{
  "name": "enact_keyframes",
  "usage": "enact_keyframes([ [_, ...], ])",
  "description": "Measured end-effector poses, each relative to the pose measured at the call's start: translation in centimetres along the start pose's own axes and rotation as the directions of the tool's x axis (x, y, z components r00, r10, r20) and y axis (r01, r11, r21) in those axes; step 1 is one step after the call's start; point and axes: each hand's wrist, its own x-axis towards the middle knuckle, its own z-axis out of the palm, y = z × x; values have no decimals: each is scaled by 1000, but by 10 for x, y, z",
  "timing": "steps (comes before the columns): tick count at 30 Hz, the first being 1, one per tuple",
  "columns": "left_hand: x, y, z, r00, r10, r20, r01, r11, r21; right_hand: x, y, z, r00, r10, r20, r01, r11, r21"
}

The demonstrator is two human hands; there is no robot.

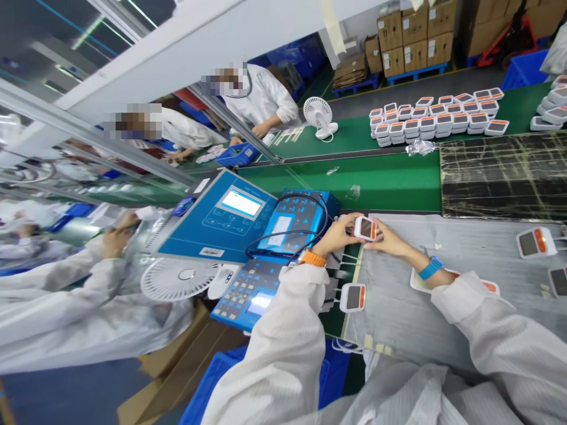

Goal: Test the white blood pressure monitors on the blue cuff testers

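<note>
A small white device (365,228) with a dark screen and an orange strip is held up between my two hands, over the near edge of the green conveyor. My left hand (337,235) grips its left side, fingers and thumb closed on the casing. On the other side, my right hand (390,241) has its fingers on the right edge. A matching white device (353,297) lies below, plugged onto prongs at the mat's left edge. Partly covered by my right forearm are more white-and-orange devices (491,287).
Blue test instruments (225,215) with a black cable stand to the left, beside a white fan (183,278). Another device (535,242) sits at the right of the grey mat (398,319). Stacked devices (436,123) line the far bench. Co-workers in white sit left and across.
</note>
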Motion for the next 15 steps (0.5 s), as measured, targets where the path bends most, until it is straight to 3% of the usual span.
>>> enact_keyframes([
  [2,3,-5,-2,999,18,42,-16,999,-51,-5,7,-19,999,-33,-12,32,995,-100],
  [6,9,-5,1,997,0,78,-3,1000,28,-12,13,-41,995,-65,-71,41,954,-296],
  [12,12,7,13,996,-36,79,29,996,79,-6,3,-17,979,-203,-4,182,885,-429],
  [15,10,6,17,998,-62,12,61,995,81,3,-2,-3,978,-207,36,195,828,-525],
])
